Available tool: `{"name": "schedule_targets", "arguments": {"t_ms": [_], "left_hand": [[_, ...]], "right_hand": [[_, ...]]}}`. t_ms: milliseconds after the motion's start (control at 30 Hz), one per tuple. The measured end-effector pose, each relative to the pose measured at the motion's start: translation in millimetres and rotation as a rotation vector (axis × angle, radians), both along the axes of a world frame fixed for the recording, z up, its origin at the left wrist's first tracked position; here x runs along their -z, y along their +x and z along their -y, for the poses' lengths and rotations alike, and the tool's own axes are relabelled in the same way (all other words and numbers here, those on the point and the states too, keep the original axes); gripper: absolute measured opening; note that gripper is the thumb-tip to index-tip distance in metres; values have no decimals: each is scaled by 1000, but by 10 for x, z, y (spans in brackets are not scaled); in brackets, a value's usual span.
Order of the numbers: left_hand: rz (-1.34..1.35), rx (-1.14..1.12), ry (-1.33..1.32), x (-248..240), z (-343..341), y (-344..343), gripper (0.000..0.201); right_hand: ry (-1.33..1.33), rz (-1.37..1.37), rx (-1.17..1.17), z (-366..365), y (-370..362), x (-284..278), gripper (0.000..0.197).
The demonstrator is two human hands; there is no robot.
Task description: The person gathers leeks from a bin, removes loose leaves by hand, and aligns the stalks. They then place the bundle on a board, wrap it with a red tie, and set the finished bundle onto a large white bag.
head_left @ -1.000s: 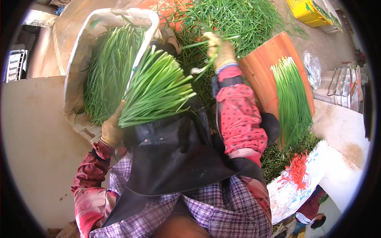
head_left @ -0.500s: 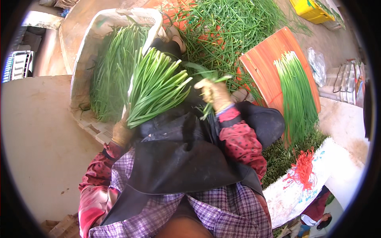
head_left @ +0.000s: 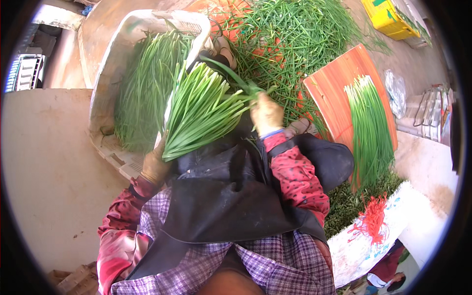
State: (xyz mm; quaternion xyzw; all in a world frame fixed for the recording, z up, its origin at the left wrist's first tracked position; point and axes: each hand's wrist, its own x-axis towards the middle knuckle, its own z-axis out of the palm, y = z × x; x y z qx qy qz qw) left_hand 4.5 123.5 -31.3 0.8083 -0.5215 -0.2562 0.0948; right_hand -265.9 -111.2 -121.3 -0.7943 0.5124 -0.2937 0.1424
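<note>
A thick fanned bunch of green chives (head_left: 204, 110) lies slanted over my lap, its pale cut ends toward the upper right. Around its lower end my gloved left hand (head_left: 156, 164) is closed. My gloved right hand (head_left: 267, 113) is at the right side of the bunch, fingers closed on a few loose chive leaves (head_left: 241, 81); its fingertips are partly hidden. Left of the bunch, a white plastic crate (head_left: 101, 88) holds more long chives (head_left: 147, 83). A black apron (head_left: 221, 206) covers my lap.
Loose chives (head_left: 300, 34) are heaped on the floor ahead. At right, a neat chive bundle (head_left: 368, 128) lies on an orange-brown board (head_left: 324, 83). Red ties (head_left: 374, 219) rest on a white sack (head_left: 344, 250). A yellow crate (head_left: 388, 17) stands far right; another person (head_left: 388, 273) is at lower right.
My right hand has moved up slightly, and its fingers have come closer to the bunch's pale ends. My left hand keeps its hold. The whole view has shifted a little.
</note>
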Motion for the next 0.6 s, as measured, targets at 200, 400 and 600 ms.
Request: {"name": "schedule_targets", "arguments": {"t_ms": [200,400,600], "left_hand": [[-182,5,-21,118,-65,196,65],[-550,-119,-3,76,4,310,47],[-523,-262,143,-258,266,317,49]], "right_hand": [[785,-398,121,791,-566,-108,59],[1384,719,-327,585,435,-308,60],[1440,1318,-222,815,-96,-26,23]]}}
